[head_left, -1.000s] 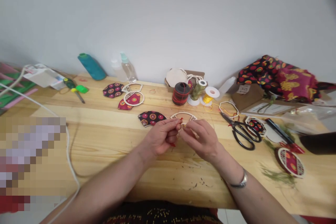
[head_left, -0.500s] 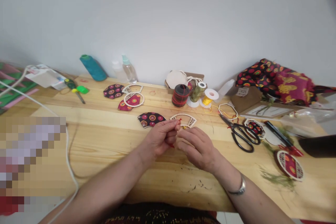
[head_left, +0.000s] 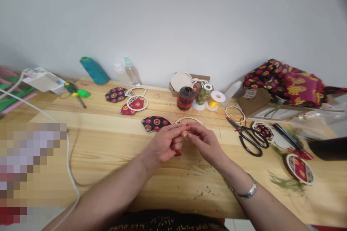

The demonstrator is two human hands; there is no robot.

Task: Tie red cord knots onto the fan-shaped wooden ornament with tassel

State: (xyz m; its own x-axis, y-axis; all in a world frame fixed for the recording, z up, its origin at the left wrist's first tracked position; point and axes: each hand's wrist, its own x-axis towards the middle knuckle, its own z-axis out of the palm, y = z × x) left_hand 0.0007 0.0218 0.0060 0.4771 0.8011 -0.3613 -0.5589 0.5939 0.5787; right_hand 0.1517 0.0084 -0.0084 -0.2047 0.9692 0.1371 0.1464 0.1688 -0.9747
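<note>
A small red cord (head_left: 188,126) sits at the centre of the grip, only its tip visible between the fingertips. The left hand (head_left: 168,142) pinches it with thumb and forefinger, the other fingers curled; a red end (head_left: 177,153) shows just below that hand, though whether it belongs to the same cord cannot be told. The right hand (head_left: 207,142) meets the left at the fingertips; whether it closes on the cord or merely touches there cannot be told.

Progress, as judged: the cord work appears under way and unfinished, any knot being hidden by the fingers. Just beyond the grip lies a fan-shaped wooden frame (head_left: 188,117), partly covered by the hands; beyond and left, a fan-shaped fabric piece (head_left: 156,123) lies apart from it, so these two remain unjoined. Well right of the grip, a round ornament (head_left: 300,169) shows fabric and frame already together.

Farther beyond the grip stand a black-and-red spool (head_left: 185,98), an olive spool (head_left: 203,95) and a yellow spool (head_left: 214,103). Scissors (head_left: 241,130) lie to its right, and dark scraps (head_left: 203,191) nearer the body.
</note>
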